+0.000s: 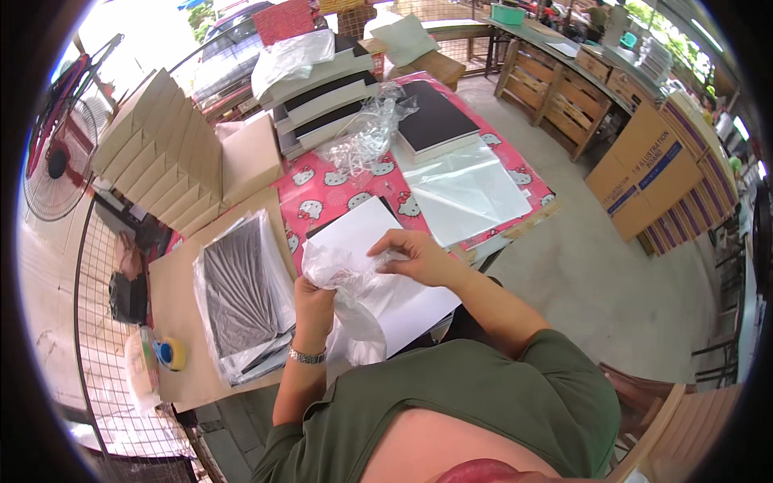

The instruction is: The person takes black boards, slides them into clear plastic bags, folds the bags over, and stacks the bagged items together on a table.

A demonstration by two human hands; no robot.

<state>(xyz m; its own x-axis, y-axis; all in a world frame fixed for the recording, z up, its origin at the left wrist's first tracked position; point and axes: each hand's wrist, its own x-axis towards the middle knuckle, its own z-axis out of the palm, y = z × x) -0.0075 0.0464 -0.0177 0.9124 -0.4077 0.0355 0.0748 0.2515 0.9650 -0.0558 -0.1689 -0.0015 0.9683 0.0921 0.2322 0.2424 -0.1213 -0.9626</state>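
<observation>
Pink cat-print tablecloth (374, 187); left hand (314, 301) grips crumpled plastic film (359, 315), eight o'clock from curled right hand (412, 258), whose hold I can't tell.

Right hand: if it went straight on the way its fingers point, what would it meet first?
The right hand would likely meet the crumpled clear plastic bunched in the left hand; depth is unclear, so they may already touch.
</observation>
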